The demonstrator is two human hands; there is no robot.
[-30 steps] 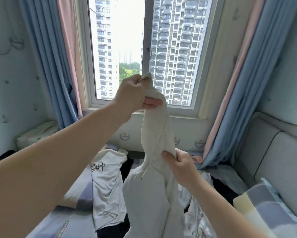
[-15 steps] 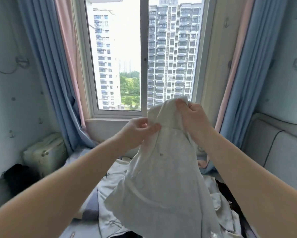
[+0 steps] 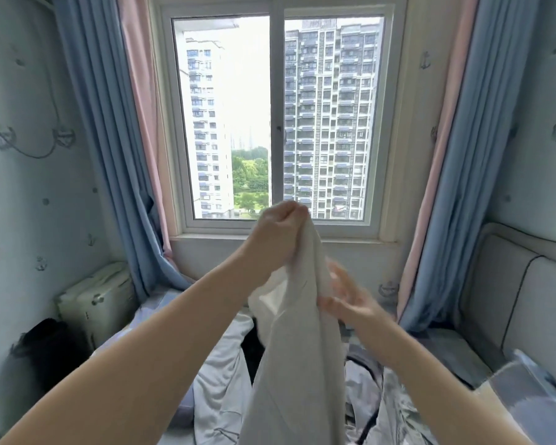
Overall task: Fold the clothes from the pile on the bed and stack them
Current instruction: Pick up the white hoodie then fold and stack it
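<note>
Above the bed (image 3: 161,311), a white garment (image 3: 297,364) hangs lengthwise from the raised left hand (image 3: 278,234).

Head view: the left fingers are curled tight round the garment's top end, so its long axis runs straight down toward the pile (image 3: 218,390) of unfolded clothes on the bed. The right hand (image 3: 350,300) is lower and just to the right of the hanging cloth, with its fingers straight and spread and nothing in its grip. It is blurred, so whether it touches the fabric's edge cannot be told. The cloth lies immediately left of that hand, roughly a third of the way down its length. The free right hand therefore seems the one placed to catch a side edge and spread the piece out for folding.
</note>
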